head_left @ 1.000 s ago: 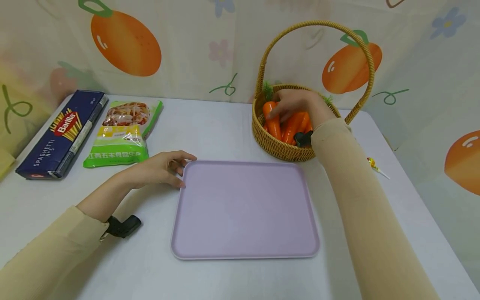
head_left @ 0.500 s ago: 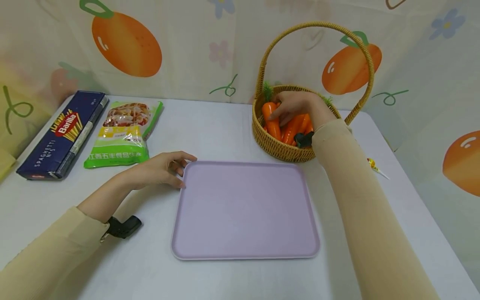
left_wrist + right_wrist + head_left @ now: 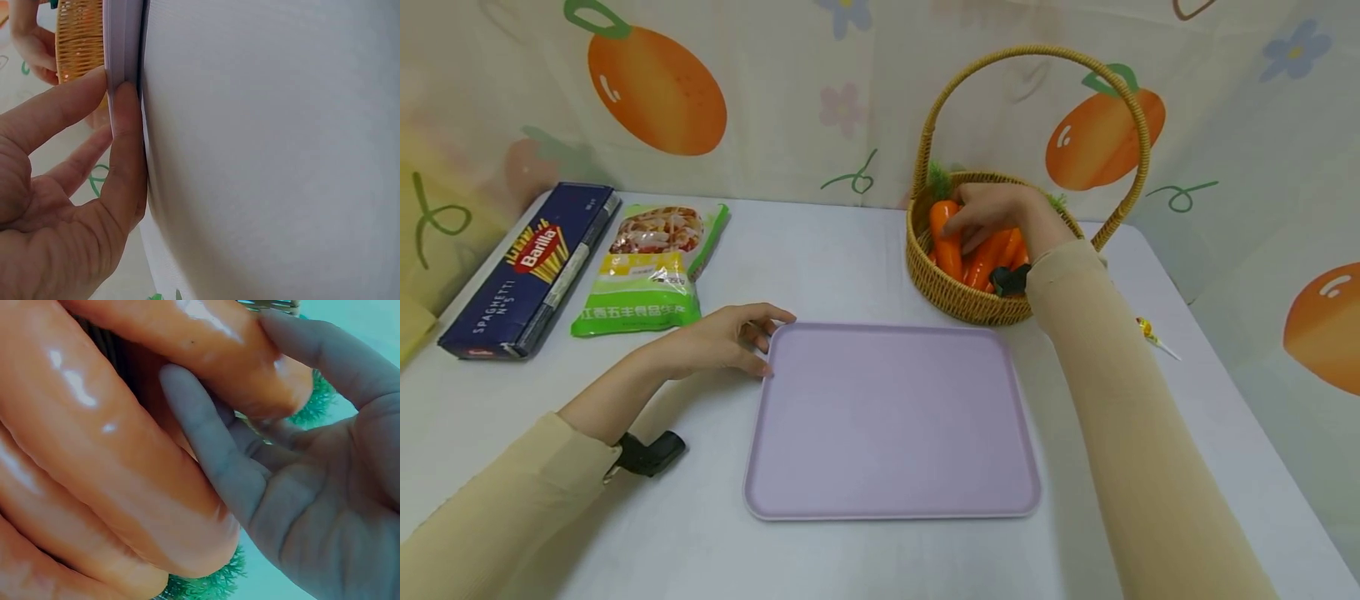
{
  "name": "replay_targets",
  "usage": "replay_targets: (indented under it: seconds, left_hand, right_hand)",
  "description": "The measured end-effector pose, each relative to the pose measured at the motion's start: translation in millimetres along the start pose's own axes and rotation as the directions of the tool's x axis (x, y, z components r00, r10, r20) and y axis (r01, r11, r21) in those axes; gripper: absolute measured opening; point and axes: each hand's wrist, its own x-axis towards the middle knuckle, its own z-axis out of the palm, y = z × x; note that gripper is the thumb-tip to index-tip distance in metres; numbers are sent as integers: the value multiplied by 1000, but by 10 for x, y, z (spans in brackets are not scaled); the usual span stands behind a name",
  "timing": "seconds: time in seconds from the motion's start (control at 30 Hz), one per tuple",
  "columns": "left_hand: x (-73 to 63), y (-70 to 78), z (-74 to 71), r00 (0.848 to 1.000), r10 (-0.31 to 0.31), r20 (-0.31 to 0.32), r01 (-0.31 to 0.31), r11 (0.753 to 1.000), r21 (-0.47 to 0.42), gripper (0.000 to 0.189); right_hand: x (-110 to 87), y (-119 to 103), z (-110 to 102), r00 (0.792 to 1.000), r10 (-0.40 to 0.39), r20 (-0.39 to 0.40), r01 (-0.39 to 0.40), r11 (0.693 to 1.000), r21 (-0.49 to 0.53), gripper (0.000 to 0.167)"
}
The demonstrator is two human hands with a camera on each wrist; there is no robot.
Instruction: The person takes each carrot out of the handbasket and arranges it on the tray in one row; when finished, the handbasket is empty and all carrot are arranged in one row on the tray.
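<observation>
A lilac tray point(image 3: 891, 421) lies flat on the white table. My left hand point(image 3: 722, 340) holds its far left corner, fingers curved; in the left wrist view, fingertips point(image 3: 127, 103) touch the tray's rim point(image 3: 127, 37). My right hand point(image 3: 996, 212) reaches into a wicker basket point(image 3: 977, 308) of orange carrots with green tops. It grips the leftmost carrot point(image 3: 945, 237). The right wrist view shows the thumb on one side of this carrot point(image 3: 212, 353) and the fingers on the other, between it and a neighbouring carrot point(image 3: 119, 456). Some fingertips are hidden there.
A blue spaghetti box point(image 3: 531, 271) and a green food packet point(image 3: 647, 271) lie at the back left. A lollipop point(image 3: 1156, 337) lies right of the right forearm. The basket's tall handle point(image 3: 1037, 52) arches over the right hand. A printed curtain point(image 3: 790, 100) hangs behind the table.
Both hands keep nearly the same places. The whole view shifts slightly. The carrots stay in the basket and the tray has not moved.
</observation>
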Motion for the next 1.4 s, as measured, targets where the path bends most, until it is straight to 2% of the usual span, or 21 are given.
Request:
replay_targets:
  seconds: [0.2, 0.43, 0.67, 0.93, 1.17, 1.23, 1.4]
  left_hand:
    - [4, -3, 4, 1000, -1, 2, 1, 1000, -4, 68]
    - [14, 0, 7, 1000, 0, 2, 0, 1000, -18, 69]
    - [26, 5, 8, 1000, 7, -1, -7, 999, -33, 70]
    - [18, -8, 0, 1000, 0, -4, 0, 1000, -25, 69]
    - [14, -14, -3, 1000, 9, -3, -9, 999, -38, 69]
    - [19, -21, -3, 1000, 10, -4, -10, 999, -39, 69]
    - [27, -26, -1, 1000, -7, 1, 7, 999, -50, 69]
  right_hand:
    - [-117, 7, -143, 999, -13, -31, 14, 999, 38, 70]
    - [-416, 26, -364, 998, -22, -52, 29, 989, 144, 73]
    - [-633, 46, -383, 986, -100, -131, 124, 974, 192, 80]
    - [-788, 5, -290, 963, -207, -175, 251, 923, 293, 61]
    - [-821, -108, -44, 935, -312, -168, 352, 869, 346, 47]
    - [-821, -141, 38, 931, -332, -155, 365, 867, 338, 44]
    - [-794, -207, 230, 929, -349, -122, 370, 886, 279, 39]
